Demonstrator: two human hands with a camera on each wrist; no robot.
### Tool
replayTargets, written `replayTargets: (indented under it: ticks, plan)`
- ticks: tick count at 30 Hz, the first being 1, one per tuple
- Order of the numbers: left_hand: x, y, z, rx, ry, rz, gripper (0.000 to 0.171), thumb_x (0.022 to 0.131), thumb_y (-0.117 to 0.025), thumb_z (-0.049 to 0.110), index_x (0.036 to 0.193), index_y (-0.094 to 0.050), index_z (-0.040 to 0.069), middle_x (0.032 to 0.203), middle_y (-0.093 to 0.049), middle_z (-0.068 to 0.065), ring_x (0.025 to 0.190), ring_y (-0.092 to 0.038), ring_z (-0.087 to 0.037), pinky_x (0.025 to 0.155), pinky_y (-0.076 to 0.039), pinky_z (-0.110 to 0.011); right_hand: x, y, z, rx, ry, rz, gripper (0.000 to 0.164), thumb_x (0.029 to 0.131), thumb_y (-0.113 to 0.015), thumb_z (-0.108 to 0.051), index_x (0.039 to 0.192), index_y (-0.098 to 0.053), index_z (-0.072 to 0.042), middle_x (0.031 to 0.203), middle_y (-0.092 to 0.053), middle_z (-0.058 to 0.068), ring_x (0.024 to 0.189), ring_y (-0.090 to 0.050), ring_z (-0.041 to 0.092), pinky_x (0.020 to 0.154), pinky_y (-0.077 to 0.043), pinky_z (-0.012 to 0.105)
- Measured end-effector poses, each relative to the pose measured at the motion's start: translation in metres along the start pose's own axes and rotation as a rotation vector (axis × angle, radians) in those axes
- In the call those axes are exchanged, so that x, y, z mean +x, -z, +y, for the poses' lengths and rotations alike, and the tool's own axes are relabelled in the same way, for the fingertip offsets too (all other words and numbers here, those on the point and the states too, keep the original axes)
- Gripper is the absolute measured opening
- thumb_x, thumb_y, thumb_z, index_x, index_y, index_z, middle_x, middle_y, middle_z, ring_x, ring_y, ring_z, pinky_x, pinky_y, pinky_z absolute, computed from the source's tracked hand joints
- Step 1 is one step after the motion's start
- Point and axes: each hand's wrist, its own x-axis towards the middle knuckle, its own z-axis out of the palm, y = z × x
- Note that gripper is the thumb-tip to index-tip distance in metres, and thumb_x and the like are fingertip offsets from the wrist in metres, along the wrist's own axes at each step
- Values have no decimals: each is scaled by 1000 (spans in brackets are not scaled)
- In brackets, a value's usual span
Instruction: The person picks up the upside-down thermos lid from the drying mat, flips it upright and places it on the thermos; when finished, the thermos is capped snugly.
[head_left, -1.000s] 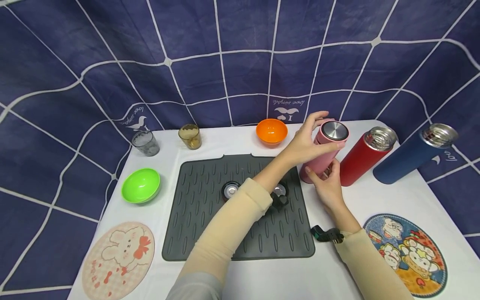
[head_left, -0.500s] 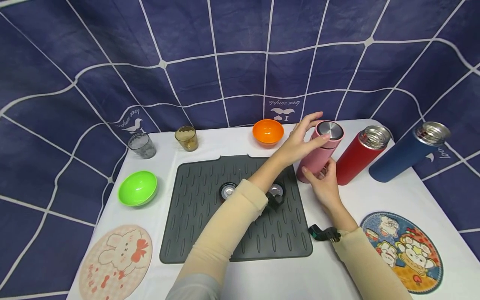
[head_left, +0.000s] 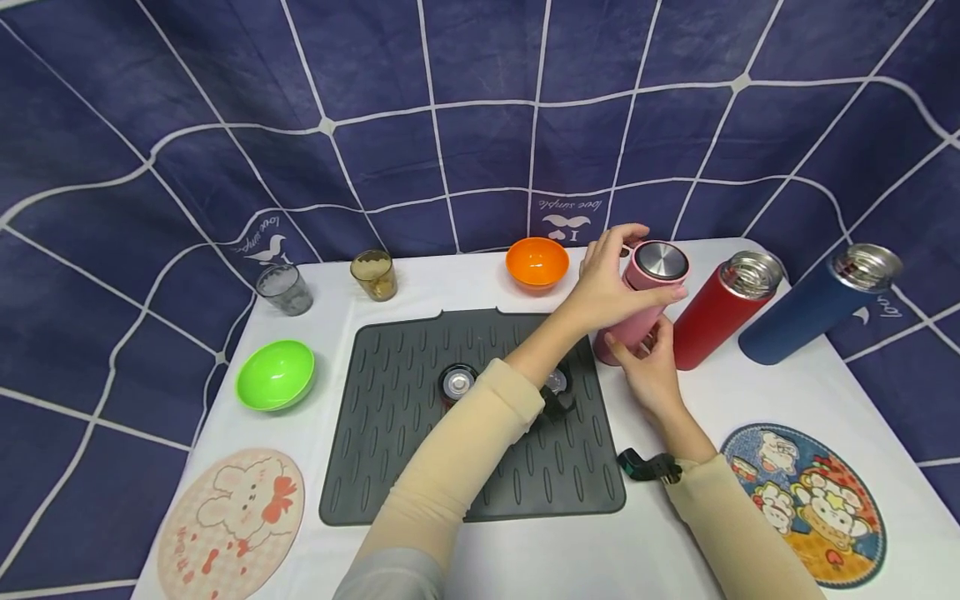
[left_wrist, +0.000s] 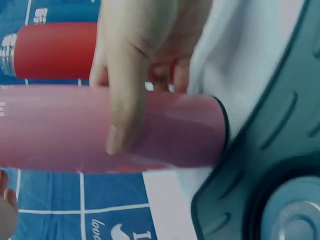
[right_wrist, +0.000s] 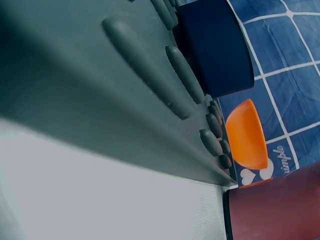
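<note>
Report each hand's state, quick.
Left hand: closed, holding the pink bottle near its top.
Right hand: closed, holding the same bottle lower down.

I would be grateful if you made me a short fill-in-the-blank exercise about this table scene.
1. Compared with the left hand, the right hand holds the pink bottle at a ____ level.
2. The bottle standing between the pink bottle and the blue bottle is coloured ____.
3. The bowl to the left of the gray mat is coloured ____.
4. The rabbit placemat lies on the person's ____ side of the gray mat.

Missing words: lower; red; green; left.
</note>
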Motion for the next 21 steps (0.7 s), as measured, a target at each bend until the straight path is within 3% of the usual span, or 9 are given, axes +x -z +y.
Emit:
replayTargets:
  ticks: [3, 7, 11, 17, 21]
  plan:
    - [1, -1, 3, 12, -31, 35, 80, 71, -78, 42, 135, -33, 23, 127, -50, 8, 113, -39, -4, 95, -32, -22, -3, 0, -7, 4, -6, -9, 75, 85, -68, -17, 143, -21, -17, 138, -36, 5, 117, -40, 12, 96, -38, 27]
    - [2, 1, 5, 4, -66, 12, 77, 76, -76, 32, 139, -31, 21, 129, -56, 6, 117, -40, -4, 101, -28, -27, -5, 1, -12, -6, -14, -23, 75, 86, -68, -16, 143, -19, -13, 139, -35, 8, 121, -39, 15, 98, -39, 31]
    - [2, -2, 8, 29, -7, -5, 81, 73, -77, 43, 139, -33, 25, 132, -52, 12, 120, -37, -2, 102, -28, -26, -3, 1, -7, -19, -4, -25, 77, 86, -68, -21, 144, -18, -17, 140, -35, 6, 122, -38, 17, 101, -36, 35]
    - [2, -4, 10, 25, 10, 53, 85, 68, -81, 44, 136, -35, 22, 127, -49, 6, 117, -37, -5, 92, -38, -14, -2, 2, -9, -36, 89, -11, 78, 85, -69, -21, 144, -18, -24, 140, -33, 4, 126, -36, 20, 106, -32, 44]
    - [2, 2, 7, -48, -27, 21, 94, 70, -81, 38, 143, -23, 26, 126, -54, 6, 116, -40, -3, 95, -39, -17, -5, 2, -27, -12, 205, 7, 82, 82, -70, -11, 144, -18, -24, 141, -33, 7, 130, -36, 22, 109, -30, 49]
